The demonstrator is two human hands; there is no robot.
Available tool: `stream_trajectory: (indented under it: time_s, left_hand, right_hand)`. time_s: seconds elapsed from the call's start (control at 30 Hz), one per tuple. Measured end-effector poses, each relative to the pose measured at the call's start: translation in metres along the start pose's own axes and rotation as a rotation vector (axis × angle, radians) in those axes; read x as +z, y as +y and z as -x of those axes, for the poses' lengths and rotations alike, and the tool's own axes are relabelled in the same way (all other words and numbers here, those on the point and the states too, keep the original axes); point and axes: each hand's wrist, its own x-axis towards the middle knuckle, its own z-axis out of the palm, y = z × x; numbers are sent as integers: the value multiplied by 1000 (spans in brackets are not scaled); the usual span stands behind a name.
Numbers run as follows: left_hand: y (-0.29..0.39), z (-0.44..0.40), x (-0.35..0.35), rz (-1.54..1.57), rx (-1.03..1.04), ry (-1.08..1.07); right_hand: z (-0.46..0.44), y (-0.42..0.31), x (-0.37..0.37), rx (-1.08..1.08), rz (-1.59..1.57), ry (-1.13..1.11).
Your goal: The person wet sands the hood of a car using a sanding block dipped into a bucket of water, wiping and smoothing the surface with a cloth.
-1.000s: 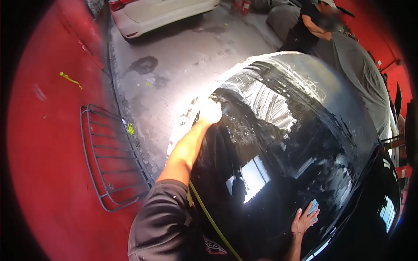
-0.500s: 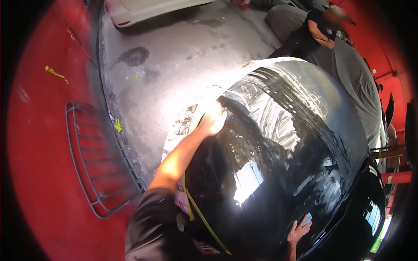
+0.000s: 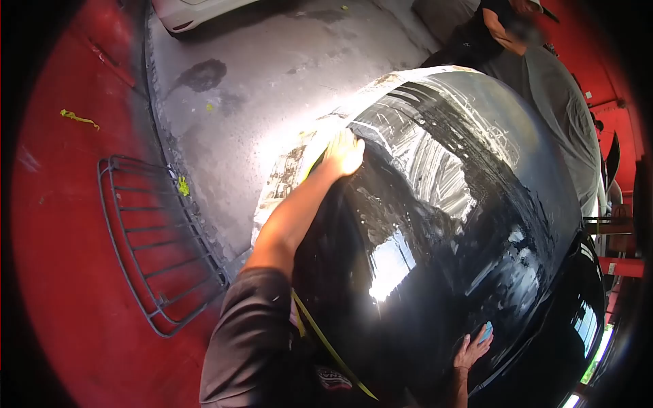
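A large, curved, glossy black car panel [image 3: 422, 299] fills the middle, wet and streaked with whitish smears. My left hand [image 3: 344, 154] rests on its far left edge, palm down, beside the masking; strong light washes out the fingers, and I see nothing held in them. Low on the right, my right hand [image 3: 471, 351] lies on the panel with its fingertips on a small light-blue pad [image 3: 486, 332], pressed against the black surface. Yellow tape [image 3: 333, 353] runs along the panel's near left border. Pale masking paper [image 3: 277, 194] covers the border farther up.
A metal rack [image 3: 163, 251] leans by the red wall [image 3: 61, 204] on the left. Another person [image 3: 500, 30] stands at the upper right near a grey-covered shape [image 3: 561, 115]. A white car [image 3: 194, 13] is parked on the concrete floor [image 3: 245, 75].
My view has shifted slightly. My left hand stays at the panel's edge and my right hand stays on the blue pad, a little higher in view. The other person's arms have shifted.
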Motion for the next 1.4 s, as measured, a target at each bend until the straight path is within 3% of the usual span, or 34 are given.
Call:
stream_trajectory:
  time_s: [0.03, 0.1, 0.2, 0.23, 0.3, 0.37, 0.4, 0.43, 0.5, 0.57, 0.63, 0.7, 0.73, 0.8, 0.83, 0.87, 0.9, 0.93, 1.0, 1.1, 1.17, 1.27, 1.3, 1.33, 1.4]
  left_hand:
    - [20, 31, -12, 21, 31, 8]
    - [112, 163, -14, -55, 259, 266]
    - [202, 276, 5, 45, 322, -3]
    - [198, 263, 14, 34, 322, -39]
    - [150, 184, 32, -427, 333, 179]
    - [94, 76, 26, -179, 265, 419]
    - [84, 22, 19, -334, -26, 234]
    - [70, -7, 20, -183, -131, 199]
    - [72, 10, 58, -369, -77, 597]
    - [168, 136, 31, -508, 164, 316]
    - [229, 238, 44, -352, 404, -20]
    - [224, 207, 15, -321, 325, -158]
    - [186, 163, 15, -1185, 272, 54]
    - [75, 34, 23, -453, -44, 378]
    - [44, -13, -2, -25, -309, -42]
    - [9, -44, 23, -271, -162, 0]
    - [16, -37, 27, -118, -238, 154]
    - [37, -13, 20, -134, -192, 48]
    - [136, 103, -23, -720, 88, 6]
    - [180, 266, 37, 29, 591, 47]
    - [147, 188, 17, -334, 520, 236]
    - [80, 21, -46, -513, 261, -179]
    - [17, -30, 11, -91, 79, 59]
    - [22, -33, 9, -88, 85, 63]
    - [38, -28, -4, -33, -146, -17]
  right_hand:
    - [-6, 0, -2, -3, -6, 3]
    - [1, -3, -4, 8, -29, -8]
    - [5, -5, -3, 45, -20, -30]
    - [-2, -5, -7, 34, -6, -40]
    - [-4, -9, -6, 38, -30, -39]
    - [0, -7, -6, 22, -52, 10]
    - [-4, -6, -5, 27, -49, 6]
    - [0, -4, -4, 37, -44, -9]
    - [0, 3, 0, 14, -33, 6]
    - [-1, -5, -3, 46, -35, -16]
    - [10, -4, 0, 51, -46, -27]
    - [-4, 2, -5, 26, -45, -10]
    - [-3, -1, -3, 36, -44, -11]
    - [0, -7, -6, 52, -47, -12]
    - [-3, -7, -7, 52, -47, -19]
    - [-4, -10, -5, 50, -49, -12]
    - [-1, -8, -6, 51, -42, -7]
    - [7, -3, -8, 62, -40, -15]
    - [-1, -7, -6, 38, -43, -9]
    - [-1, -2, -2, 29, -41, 4]
    - [-5, -4, -3, 29, -32, 2]
    - [3, 4, 0, 33, -33, -13]
    - [0, -1, 2, 38, -59, 28]
    - [0, -8, -6, 40, -67, 12]
    - [0, 8, -1, 14, -29, 16]
